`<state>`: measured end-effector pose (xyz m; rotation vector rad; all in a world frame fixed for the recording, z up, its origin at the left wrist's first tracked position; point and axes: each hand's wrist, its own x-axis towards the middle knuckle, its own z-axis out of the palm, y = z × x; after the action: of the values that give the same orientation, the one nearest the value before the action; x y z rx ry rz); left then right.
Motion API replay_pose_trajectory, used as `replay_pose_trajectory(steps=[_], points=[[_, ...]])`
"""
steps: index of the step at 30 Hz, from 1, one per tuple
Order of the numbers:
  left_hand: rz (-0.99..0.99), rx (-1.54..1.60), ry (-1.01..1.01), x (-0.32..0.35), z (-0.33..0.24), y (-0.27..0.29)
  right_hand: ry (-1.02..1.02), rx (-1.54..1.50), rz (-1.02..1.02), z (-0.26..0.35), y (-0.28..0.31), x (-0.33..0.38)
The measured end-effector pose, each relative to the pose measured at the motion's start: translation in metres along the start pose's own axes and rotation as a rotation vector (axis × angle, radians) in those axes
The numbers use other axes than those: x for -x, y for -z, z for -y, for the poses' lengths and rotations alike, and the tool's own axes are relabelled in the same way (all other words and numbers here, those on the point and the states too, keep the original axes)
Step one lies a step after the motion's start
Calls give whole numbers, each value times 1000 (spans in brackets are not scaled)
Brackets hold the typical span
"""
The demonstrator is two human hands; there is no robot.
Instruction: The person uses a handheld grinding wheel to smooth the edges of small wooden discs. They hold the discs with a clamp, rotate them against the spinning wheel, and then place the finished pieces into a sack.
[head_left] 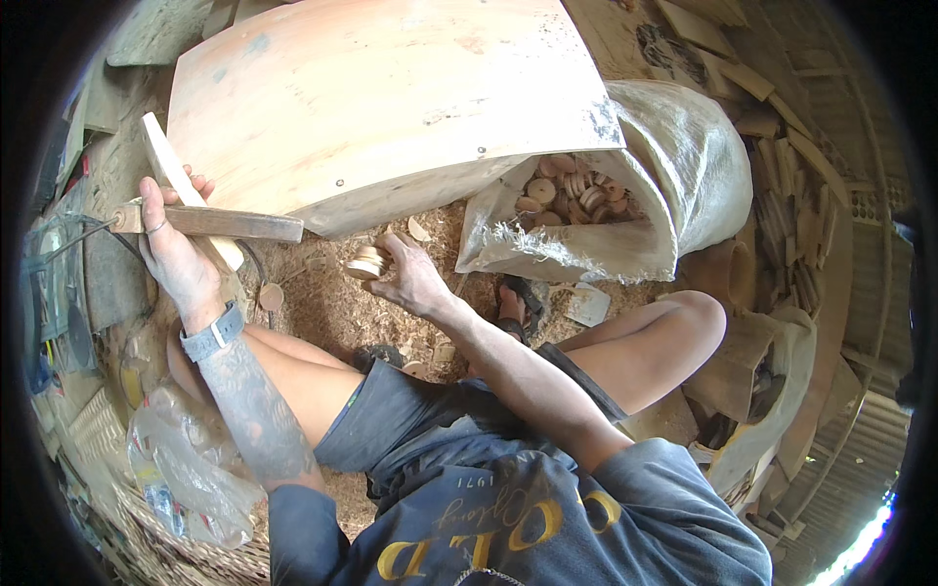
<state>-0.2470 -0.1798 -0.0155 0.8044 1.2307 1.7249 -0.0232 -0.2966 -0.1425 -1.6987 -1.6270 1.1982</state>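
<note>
My left hand (176, 256) is raised at the left and grips a hatchet-like tool with a pale wide blade (168, 161) and a brown wooden handle (227, 224). My right hand (408, 278) reaches down over the sawdust-covered ground and holds a small stack of pale round wooden discs (369, 262). A grey wrist strap (212, 334) sits on my left forearm. Both hands are in front of a large slanted wooden board (391, 107).
An open white woven sack (674, 166) at the right holds several more wooden discs (576, 190). Loose discs (271, 296) lie on the sawdust. Stacked wood offcuts (791, 195) fill the far right. A clear plastic bag (186, 469) and a woven basket (176, 557) sit at the lower left.
</note>
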Motion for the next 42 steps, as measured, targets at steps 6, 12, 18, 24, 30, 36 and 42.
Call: replay_pose_trajectory(steps=[6, 12, 18, 24, 30, 36, 42], points=[[19, -30, -14, -2, 2, 5, -22, 216, -296, -45, 65, 8], [28, 2, 0, -2, 2, 4, -318, 875, 299, -93, 129, 78], [19, -2, 16, -4, 4, 7, -284, 711, 486, -88, 130, 107], [15, 12, 23, -8, 7, 10, -211, 734, -263, -124, 225, 53], [0, 28, 29, -7, 6, 9, -195, 1051, -134, -146, 224, 60], [18, 17, 19, -5, 4, 5, -426, 722, -216, -141, 241, 55], [14, 19, 15, -3, 4, 5, -372, -161, -158, -152, 190, 48]])
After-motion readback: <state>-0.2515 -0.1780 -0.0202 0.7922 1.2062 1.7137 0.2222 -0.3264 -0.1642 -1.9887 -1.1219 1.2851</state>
